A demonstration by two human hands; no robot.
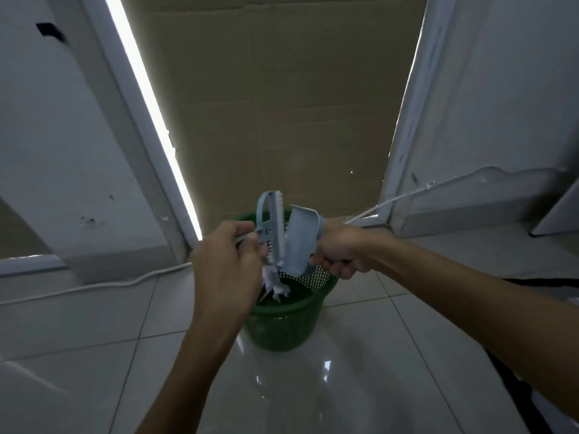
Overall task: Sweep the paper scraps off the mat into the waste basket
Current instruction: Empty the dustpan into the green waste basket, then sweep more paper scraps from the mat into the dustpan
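While I stand over the glossy tiled floor [94, 339], a big sheet of brown cardboard [282, 104] fills the gap ahead of me between two white panels, and a bright strip of light [150, 117] runs down the edge of the left panel. A white cable [94, 286] trails along the foot of the left wall, and another runs off to the right behind my wrist.

Below my hands sits the green waste basket [282, 321], upright on the tiles, its upper wall a mesh of small holes. My right hand [341, 249] is a closed fist round the handle of the pale blue dustpan [300, 242], which I hold tipped steeply, mouth down, over the basket's opening. My left hand [225, 261] has its fingers curled round the handle of the small pale blue brush [272, 227], thumb side up; the brush stands nearly upright with its white bristles against the dustpan's open face.

White paper scraps [275, 283] hang in a loose clump just under the lip of the dustpan, inside the basket's rim; whether they touch the pan or are in mid-fall I cannot tell. The mat is out of view.
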